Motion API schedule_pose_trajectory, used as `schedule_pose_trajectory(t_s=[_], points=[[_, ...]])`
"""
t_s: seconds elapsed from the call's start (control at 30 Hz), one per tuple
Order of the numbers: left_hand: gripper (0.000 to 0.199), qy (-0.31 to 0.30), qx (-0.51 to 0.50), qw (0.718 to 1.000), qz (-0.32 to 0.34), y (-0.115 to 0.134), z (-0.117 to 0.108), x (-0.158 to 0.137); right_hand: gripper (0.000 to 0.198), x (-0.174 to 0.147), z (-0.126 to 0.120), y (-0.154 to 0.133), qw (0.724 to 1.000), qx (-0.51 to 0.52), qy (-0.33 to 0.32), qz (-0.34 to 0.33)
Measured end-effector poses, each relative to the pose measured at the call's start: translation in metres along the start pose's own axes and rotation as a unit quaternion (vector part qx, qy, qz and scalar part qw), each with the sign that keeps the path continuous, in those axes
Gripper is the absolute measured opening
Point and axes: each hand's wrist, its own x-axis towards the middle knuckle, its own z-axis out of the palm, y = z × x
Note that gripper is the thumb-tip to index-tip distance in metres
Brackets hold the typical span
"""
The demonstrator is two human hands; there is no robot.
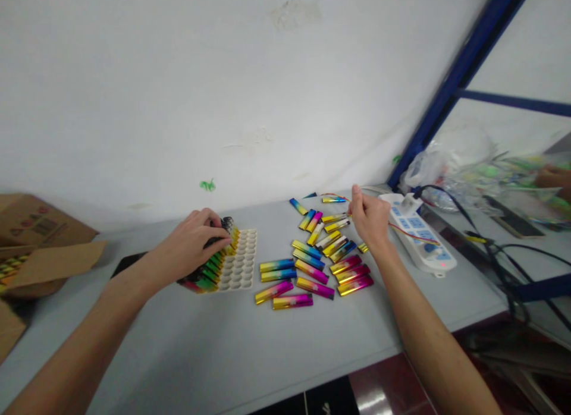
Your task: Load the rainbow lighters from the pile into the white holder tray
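Note:
My left hand [203, 236] is over the left part of a white tray [241, 266] with rows of round holes. Its fingers are pinched on a lighter among several lighters [213, 269] standing upright in the tray; the fingers partly hide it. My right hand [370, 216] is closed, thumb up, above the right side of the table. A thin red and yellow wire [408, 232] runs into it from the power strip, and the fingertips are hidden. Between the hands lie several shiny lighters [307, 251] in yellow, blue and magenta.
A white power strip [419, 230] with plugs is on the right, with black cables [473, 219] beyond it. An open cardboard box [44, 236] stands at left. Behind the table is a white wall [267, 106]; a blue metal frame [446, 94] rises on the right, with plastic bags [459, 171] behind.

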Motion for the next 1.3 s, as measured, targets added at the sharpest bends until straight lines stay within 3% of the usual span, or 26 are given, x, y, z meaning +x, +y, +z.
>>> schedule_pose_trajectory(t_s=[0.2, 0.4, 0.6, 0.83, 1.3], points=[[0.039, 0.041, 0.030, 0.999, 0.001, -0.006, 0.009, -0.005, 0.074, 0.001, 0.001, 0.001, 1.000, -0.008, 0.001, 0.006], [0.036, 0.063, 0.071, 0.995, -0.009, 0.017, 0.010, -0.007, 0.076, 0.002, 0.001, 0.003, 1.000, -0.013, 0.017, 0.008], [0.039, 0.174, 0.081, 0.981, -0.028, 0.030, 0.006, -0.028, 0.077, 0.003, 0.001, 0.006, 0.999, -0.023, 0.029, 0.015], [0.045, 0.146, 0.096, 0.984, -0.026, 0.031, 0.026, -0.047, 0.076, 0.001, 0.003, 0.002, 1.000, -0.017, 0.017, 0.010], [0.047, 0.139, 0.104, 0.983, -0.054, 0.037, 0.025, -0.048, 0.072, 0.000, 0.007, 0.006, 1.000, -0.024, 0.009, 0.007]])
